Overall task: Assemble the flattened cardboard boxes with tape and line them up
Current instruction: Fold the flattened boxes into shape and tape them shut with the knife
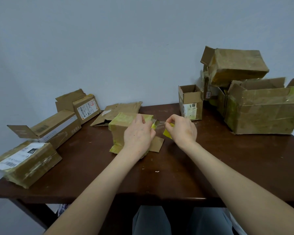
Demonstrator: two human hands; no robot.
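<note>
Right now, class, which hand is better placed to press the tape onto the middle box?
Probably the left. The left hand lies against the middle box, holding one end of the tape; the right hand is beside the box, pinching it taut.

We can pass along the near dark brown wooden tabletop (253,150). On both sides, worn brown cardboard boxes (261,112) block us.

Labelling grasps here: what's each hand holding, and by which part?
A strip of clear tape stretches between them. The left hand pinches its end by the taped box; the right hand pinches the other end, beside a yellow piece I cannot identify.
</note>
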